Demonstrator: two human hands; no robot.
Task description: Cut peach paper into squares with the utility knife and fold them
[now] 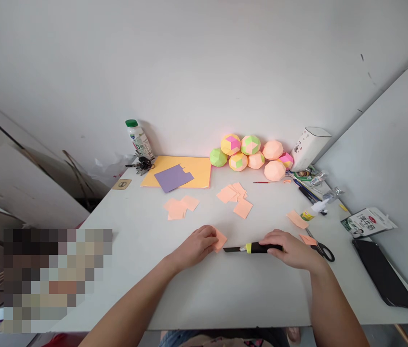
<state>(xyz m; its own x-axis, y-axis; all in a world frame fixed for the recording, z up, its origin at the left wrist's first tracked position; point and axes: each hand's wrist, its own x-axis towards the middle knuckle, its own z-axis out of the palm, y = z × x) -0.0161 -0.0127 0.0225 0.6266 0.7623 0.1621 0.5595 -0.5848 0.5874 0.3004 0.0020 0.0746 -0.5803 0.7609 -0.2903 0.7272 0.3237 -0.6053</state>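
My left hand [195, 246] rests on the white table [124, 260] with its fingers curled onto a small peach paper square [221, 239]. My right hand [290, 248] is closed around the black handle of a utility knife [252, 248] with a yellow collar; its blade points left toward the paper. Loose peach paper squares lie in two groups further back, one at the left [180, 207] and one at the centre [235, 196].
Several folded paper balls [250, 153] sit against the wall. A yellow sheet [196, 169] carries a purple sheet [173, 177]. A bottle [138, 139], keys [141, 165], scissors [321, 248], a glue bottle [312, 210], a packet [368, 222] and a black flat case [382, 277] lie around.
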